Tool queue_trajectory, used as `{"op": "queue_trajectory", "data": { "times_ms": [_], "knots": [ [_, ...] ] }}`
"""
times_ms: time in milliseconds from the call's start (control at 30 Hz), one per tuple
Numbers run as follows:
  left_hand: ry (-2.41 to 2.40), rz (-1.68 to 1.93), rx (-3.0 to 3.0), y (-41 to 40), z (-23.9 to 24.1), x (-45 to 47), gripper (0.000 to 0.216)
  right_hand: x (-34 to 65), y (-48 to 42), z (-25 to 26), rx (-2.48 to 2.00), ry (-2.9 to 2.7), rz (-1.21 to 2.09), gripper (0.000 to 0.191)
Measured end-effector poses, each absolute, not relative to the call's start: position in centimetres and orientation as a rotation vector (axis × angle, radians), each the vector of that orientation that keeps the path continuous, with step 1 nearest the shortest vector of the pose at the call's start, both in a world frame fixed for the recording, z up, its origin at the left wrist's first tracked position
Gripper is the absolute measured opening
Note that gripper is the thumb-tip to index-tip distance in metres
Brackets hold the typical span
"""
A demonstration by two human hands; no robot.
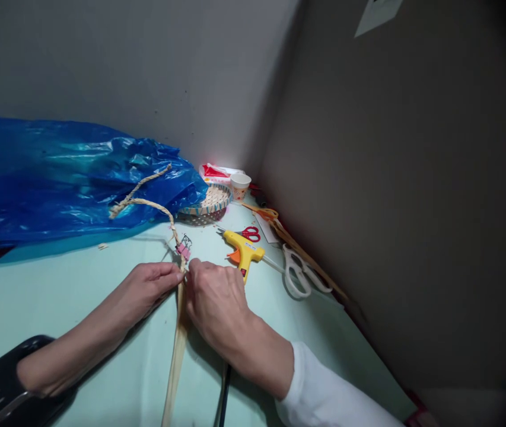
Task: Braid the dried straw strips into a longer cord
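Black wrist strap (3,382) right under us, bottom left, on our bare left forearm. Behind it, a big crumpled blue plastic bag (57,178) slumps against the grey wall, resting on the mint-green table (48,296).

Moving across: our left hand (148,287) is nearly closed, thumb and forefinger pinched on the base of the braided cord (157,207). From that pinch the cord arcs up and loops back over the bag. We've got a pink binder clip (184,249) clamped on the cord just above our fingertips. Below the pinch, the flat pale strips (175,356) run straight back toward us along the table, between our two wrists.

Our right hand (215,299) sits knuckles up, fingers curled down tight on those strips, touching the left thumb. A black cable (225,391) shows beneath that wrist.

Just beyond the knuckles lies the yellow glue gun (242,252), with red-handled scissors (250,233) behind it. We see a woven tray (212,200) and a paper cup (239,185) back in the corner. Further right are white-handled scissors (297,276) and our white sleeve (324,391).
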State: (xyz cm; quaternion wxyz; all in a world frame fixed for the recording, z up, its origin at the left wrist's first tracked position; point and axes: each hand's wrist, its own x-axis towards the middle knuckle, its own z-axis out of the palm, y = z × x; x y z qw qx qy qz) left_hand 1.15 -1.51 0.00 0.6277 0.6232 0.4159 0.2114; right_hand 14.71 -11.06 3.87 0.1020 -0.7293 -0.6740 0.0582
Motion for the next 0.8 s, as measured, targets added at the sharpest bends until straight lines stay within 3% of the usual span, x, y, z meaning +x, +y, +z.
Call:
{"op": "queue_trajectory", "data": {
  "times_ms": [133, 300, 400, 500, 633, 800],
  "knots": [
    [0.957, 0.494, 1.389, -1.6, -0.4, 1.4, 0.041, 14.2, -11.4, 3.5, -2.085, -2.038, 0.068, 0.026],
    [0.963, 0.503, 1.367, -2.1, 0.3, 1.6, 0.042, 15.4, -11.2, 3.9, -2.097, -1.848, 0.591, 0.031],
    [0.940, 0.453, 1.357, -2.0, 0.6, 1.2, 0.042, 16.2, -11.4, 4.4, -1.970, -1.697, 0.721, 0.017],
    [0.899, 0.389, 1.305, -1.7, 0.6, 0.6, 0.046, 16.6, -11.4, 4.3, -1.860, -1.577, 0.814, 0.018],
    [0.957, 0.303, 1.293, -1.5, 0.9, 0.3, 0.053, 16.7, -11.0, 3.8, -1.864, -1.526, 0.794, 0.022],
    [1.014, 0.339, 1.315, -1.9, 1.7, 0.7, 0.042, 16.6, -10.7, 4.1, -2.056, -1.621, 0.699, 0.022]
  ]
}}
